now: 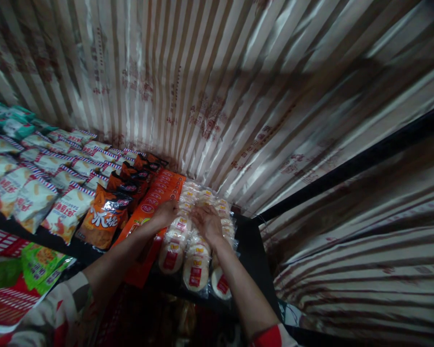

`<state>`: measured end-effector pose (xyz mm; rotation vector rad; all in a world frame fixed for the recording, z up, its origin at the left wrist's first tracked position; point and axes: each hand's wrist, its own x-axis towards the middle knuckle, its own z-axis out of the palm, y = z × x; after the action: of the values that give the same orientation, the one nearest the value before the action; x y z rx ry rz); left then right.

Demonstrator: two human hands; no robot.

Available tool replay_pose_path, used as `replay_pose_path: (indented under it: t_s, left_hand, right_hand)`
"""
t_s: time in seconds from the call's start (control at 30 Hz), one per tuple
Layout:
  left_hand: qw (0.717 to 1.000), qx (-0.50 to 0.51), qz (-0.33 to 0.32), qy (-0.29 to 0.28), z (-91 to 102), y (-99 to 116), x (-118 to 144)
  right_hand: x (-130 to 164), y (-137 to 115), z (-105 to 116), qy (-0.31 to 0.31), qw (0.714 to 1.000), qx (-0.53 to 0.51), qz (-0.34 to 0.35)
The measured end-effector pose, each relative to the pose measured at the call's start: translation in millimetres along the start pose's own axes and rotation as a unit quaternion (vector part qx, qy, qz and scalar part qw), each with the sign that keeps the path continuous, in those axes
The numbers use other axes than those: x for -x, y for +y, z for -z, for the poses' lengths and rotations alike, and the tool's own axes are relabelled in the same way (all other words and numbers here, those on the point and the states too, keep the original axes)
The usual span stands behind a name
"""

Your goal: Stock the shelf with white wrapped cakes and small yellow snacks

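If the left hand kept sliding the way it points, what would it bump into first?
Probably more round cracker packs stacked right ahead of the left hand, then the striped wall behind them; depth is hard to judge.

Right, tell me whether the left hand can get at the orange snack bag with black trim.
Probably yes: the left hand rests near the orange snack bag, and nothing lies over it.

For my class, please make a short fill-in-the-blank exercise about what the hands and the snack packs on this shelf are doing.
1. Both hands rest on clear packs of round ____.
2. The left hand lies beside a long ____ box.
3. The right hand is ____ of the left hand.
4. Behind the shelf hangs ____ foil.

Missing words: cakes; orange; right; striped
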<state>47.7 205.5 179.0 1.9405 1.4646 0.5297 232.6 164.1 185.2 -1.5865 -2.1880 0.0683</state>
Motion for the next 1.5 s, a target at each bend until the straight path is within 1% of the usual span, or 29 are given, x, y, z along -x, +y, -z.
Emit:
replay_pose_path:
  t_s: [0.07, 0.2, 0.33, 0.43, 0.5, 0.6, 0.67, 0.83, 0.93, 1.03, 1.13, 1.27, 1.37, 1.47, 1.5]
  left_hand:
    - [1.000, 0.016, -0.004, 0.011, -1.5, -1.9, 0.0]
    - [0.999, 0.023, -0.026, 0.019, 2.6, -7.4, 4.3]
    - [0.999, 0.001, -0.043, -0.017, 13.4, -13.7, 13.5]
    - [0.999, -0.020, -0.024, -0.025, 18.5, -17.9, 19.7]
    - [0.999, -0.021, -0.017, -0.041, 18.6, -20.3, 22.7]
    - [0.995, 0.009, -0.048, -0.086, 15.0, -22.7, 25.8]
    - [0.994, 0.011, -0.057, -0.095, 12.1, -22.3, 27.4]
    - [0.996, -0.023, -0.047, -0.077, 8.8, -14.1, 32.7]
    - [0.997, -0.018, -0.050, -0.049, 6.0, -10.0, 35.1]
    - [0.999, 0.000, -0.038, -0.015, 0.2, -10.1, 34.2]
    - [0.999, 0.015, -0.046, 0.007, -7.4, -13.5, 30.1]
    - [0.998, 0.035, -0.049, 0.025, -14.6, -17.2, 25.3]
    - [0.997, 0.046, -0.053, 0.031, -12.2, -15.4, 26.7]
    - [0.998, 0.030, -0.032, 0.044, -2.5, -11.4, 34.1]
    - [0.999, 0.017, -0.022, 0.040, 1.3, -10.6, 37.7]
  right_hand:
    - [2.4, -3.1, -1.2, -0.014, 1.000, 0.005, 0.000]
    - [3.2, -6.7, -5.5, -0.006, 1.000, -0.012, -0.016]
    - [3.7, -11.2, -5.7, 0.003, 0.999, -0.022, -0.034]
    - [4.1, -14.2, -4.4, 0.007, 0.999, -0.022, -0.037]
    - [4.1, -14.8, -4.0, 0.005, 0.999, -0.024, -0.034]
    - [3.8, -14.4, -4.2, 0.006, 0.999, -0.022, -0.032]
    - [3.6, -14.1, -4.5, 0.008, 0.999, -0.021, -0.033]
    - [4.2, -13.9, -6.6, 0.003, 0.999, -0.030, -0.038]
    - [7.1, -12.9, -8.7, 0.025, 0.999, -0.028, -0.037]
    - [12.4, -12.9, -7.7, 0.050, 0.998, -0.028, -0.023]
    - [17.7, -16.5, -2.7, 0.028, 0.999, -0.026, -0.004]
    - [20.0, -24.1, 3.1, -0.021, 1.000, -0.004, -0.011]
    - [18.3, -28.0, 2.9, -0.027, 0.999, 0.001, -0.030]
    - [16.4, -29.3, 0.2, -0.024, 0.999, 0.004, -0.044]
    - [16.2, -29.2, -0.9, -0.022, 0.999, 0.003, -0.044]
